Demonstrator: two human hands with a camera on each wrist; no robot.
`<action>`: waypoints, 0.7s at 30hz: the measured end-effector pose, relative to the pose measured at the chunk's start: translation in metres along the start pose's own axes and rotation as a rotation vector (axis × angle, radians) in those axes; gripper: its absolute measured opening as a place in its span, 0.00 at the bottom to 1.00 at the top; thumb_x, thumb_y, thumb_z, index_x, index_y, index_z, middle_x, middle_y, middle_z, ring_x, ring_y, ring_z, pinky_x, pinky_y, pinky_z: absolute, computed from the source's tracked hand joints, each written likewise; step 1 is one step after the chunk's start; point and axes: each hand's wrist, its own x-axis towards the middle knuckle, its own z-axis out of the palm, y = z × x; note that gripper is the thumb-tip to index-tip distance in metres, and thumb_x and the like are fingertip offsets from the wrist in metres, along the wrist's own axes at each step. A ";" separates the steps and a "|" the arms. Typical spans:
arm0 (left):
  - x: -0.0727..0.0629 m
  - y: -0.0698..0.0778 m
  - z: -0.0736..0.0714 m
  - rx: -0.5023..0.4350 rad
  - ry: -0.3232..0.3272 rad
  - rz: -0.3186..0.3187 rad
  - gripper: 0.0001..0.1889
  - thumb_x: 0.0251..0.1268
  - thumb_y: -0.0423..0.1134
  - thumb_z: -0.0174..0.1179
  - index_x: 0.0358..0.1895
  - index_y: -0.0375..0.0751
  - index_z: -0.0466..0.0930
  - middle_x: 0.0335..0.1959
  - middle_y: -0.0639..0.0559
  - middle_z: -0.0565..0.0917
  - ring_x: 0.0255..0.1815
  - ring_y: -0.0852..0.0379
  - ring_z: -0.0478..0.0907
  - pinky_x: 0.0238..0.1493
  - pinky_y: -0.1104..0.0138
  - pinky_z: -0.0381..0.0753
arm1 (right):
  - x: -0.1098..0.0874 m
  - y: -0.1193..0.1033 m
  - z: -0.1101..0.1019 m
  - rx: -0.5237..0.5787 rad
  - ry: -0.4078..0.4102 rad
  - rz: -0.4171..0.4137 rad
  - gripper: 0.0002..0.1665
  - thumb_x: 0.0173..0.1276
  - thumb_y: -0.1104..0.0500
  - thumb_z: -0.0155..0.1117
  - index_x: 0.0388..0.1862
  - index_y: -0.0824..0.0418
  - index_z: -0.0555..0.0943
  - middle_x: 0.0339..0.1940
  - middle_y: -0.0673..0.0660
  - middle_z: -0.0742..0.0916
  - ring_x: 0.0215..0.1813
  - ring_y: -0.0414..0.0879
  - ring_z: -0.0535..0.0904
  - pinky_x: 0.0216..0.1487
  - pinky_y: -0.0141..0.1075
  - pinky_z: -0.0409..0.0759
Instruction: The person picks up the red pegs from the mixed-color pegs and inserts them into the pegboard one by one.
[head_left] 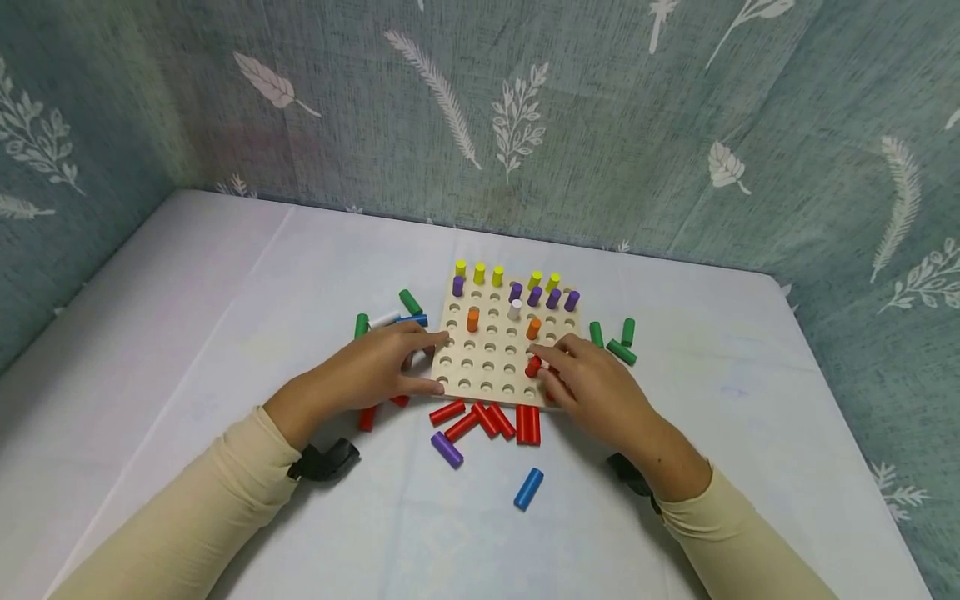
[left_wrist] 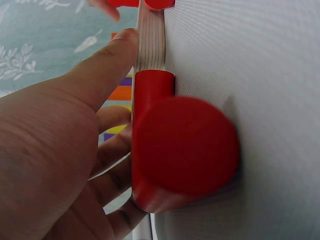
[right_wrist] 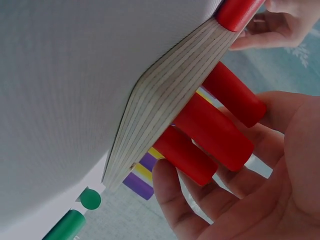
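Observation:
A wooden pegboard (head_left: 487,350) lies on the table with yellow, purple, orange, white and red pegs standing in its holes. My left hand (head_left: 378,362) rests at the board's left edge, thumb and fingers spread and touching it. Over the front right part of the board, my right hand (head_left: 600,383) pinches a red peg (head_left: 533,367) between thumb and fingers. In the right wrist view the thumb touches this red peg (right_wrist: 235,95), and two more red pegs (right_wrist: 215,132) stand beside it among the fingers. Whether the pinched peg's lower end is in a hole is hidden.
Several loose red pegs (head_left: 461,427) lie before the board, with a purple peg (head_left: 447,450) and a blue peg (head_left: 528,489) nearer. Green pegs (head_left: 622,352) lie to the right. Green, white (head_left: 385,319) and blue pegs lie to the left, with red ones (left_wrist: 187,145) near the left hand.

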 end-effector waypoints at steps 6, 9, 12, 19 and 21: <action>0.001 -0.001 0.003 0.003 -0.003 -0.002 0.41 0.52 0.56 0.75 0.72 0.53 0.72 0.63 0.43 0.77 0.48 0.51 0.75 0.43 0.65 0.80 | -0.002 0.002 0.001 -0.002 0.050 -0.016 0.23 0.72 0.50 0.63 0.64 0.51 0.81 0.48 0.55 0.83 0.45 0.47 0.77 0.48 0.42 0.81; 0.000 -0.001 0.004 -0.004 -0.010 -0.004 0.42 0.52 0.56 0.75 0.72 0.53 0.71 0.65 0.42 0.77 0.52 0.50 0.75 0.46 0.64 0.81 | -0.003 0.002 -0.001 0.019 0.090 -0.033 0.21 0.71 0.50 0.65 0.60 0.51 0.83 0.49 0.55 0.84 0.48 0.48 0.78 0.50 0.43 0.82; 0.000 -0.001 0.004 -0.007 -0.011 -0.002 0.42 0.52 0.56 0.75 0.72 0.53 0.71 0.65 0.43 0.77 0.51 0.51 0.75 0.45 0.65 0.81 | -0.005 0.003 -0.006 0.064 0.146 -0.057 0.17 0.68 0.52 0.69 0.54 0.53 0.85 0.48 0.55 0.83 0.48 0.47 0.77 0.47 0.41 0.82; 0.000 -0.001 0.001 -0.006 0.006 0.005 0.41 0.52 0.56 0.75 0.72 0.53 0.72 0.64 0.43 0.77 0.52 0.50 0.75 0.47 0.63 0.82 | -0.010 0.004 -0.018 0.186 0.206 -0.112 0.11 0.62 0.58 0.75 0.44 0.56 0.88 0.40 0.52 0.85 0.39 0.44 0.78 0.35 0.32 0.81; 0.000 -0.001 0.001 -0.010 -0.004 0.002 0.41 0.52 0.56 0.75 0.72 0.52 0.71 0.65 0.43 0.77 0.54 0.50 0.75 0.50 0.62 0.83 | -0.011 0.004 -0.021 0.215 0.167 -0.125 0.11 0.62 0.58 0.75 0.44 0.56 0.88 0.38 0.50 0.86 0.36 0.43 0.79 0.34 0.30 0.80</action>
